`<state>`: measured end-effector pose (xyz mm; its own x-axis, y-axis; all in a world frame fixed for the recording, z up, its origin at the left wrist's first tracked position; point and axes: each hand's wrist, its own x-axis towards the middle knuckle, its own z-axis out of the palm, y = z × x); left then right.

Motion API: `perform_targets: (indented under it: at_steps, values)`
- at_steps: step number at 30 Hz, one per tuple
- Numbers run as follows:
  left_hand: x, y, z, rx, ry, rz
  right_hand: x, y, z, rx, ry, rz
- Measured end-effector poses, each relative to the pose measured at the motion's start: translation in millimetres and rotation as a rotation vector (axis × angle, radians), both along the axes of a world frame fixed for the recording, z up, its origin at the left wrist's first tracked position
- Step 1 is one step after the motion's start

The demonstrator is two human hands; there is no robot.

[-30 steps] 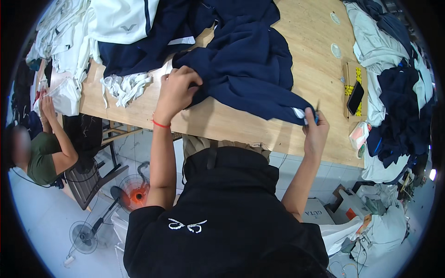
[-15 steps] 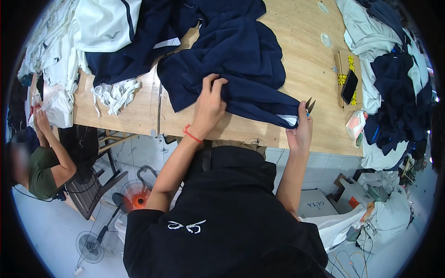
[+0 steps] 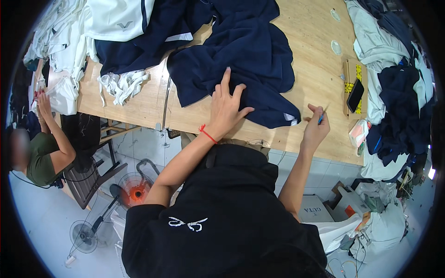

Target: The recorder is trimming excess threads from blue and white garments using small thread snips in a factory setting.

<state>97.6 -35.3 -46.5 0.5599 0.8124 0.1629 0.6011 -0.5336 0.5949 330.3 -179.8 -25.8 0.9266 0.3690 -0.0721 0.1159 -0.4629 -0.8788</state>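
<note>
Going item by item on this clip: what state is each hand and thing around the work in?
Left hand: fingers spread, resting on the navy garment.
Right hand: closed around scissors, apart from the garment.
Scissors: held; blades open or shut unclear.
Navy garment: laid out, wrinkled, white showing at its narrow end.
White strips: loosely heaped.
Phone: lying on the box, dark side up.
Box: taped in yellow and black.

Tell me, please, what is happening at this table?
The person's left hand lies spread over a navy garment on the table. Their right hand holds snips just beyond the garment's narrow end, apart from it. To the left lie white strips; to the right, a phone rests on a box. At far left, a co-worker's hands are at white cloth.
</note>
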Motion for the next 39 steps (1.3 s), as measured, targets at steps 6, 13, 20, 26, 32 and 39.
perform_targets:
  at_steps: [6, 13, 20, 26, 32, 39]
  values:
    - [-28, 1, 0, -0.103, -0.242, 0.02, -17, -20, 8, -0.311, -0.12, 0.328]
    - [-7, -18, -4, -0.096, -0.225, -0.128, -70, 33, -14, -0.124, -0.436, 0.634]
    - [-40, -10, -6, -0.074, -0.062, -0.007, -43, 10, -13, 0.058, 0.41, 0.233]
    - [-94, 11, -3, -0.235, -0.228, 0.34, -25, 2, -2, 0.358, 0.927, 0.169]
    - [-68, -4, 18, -0.124, -0.134, 0.065, -40, 18, 2, 0.274, 0.884, 0.165]
    - [-81, -8, 8, -0.126, 0.121, 0.107, -37, 4, 5, 0.179, 0.764, 0.118]
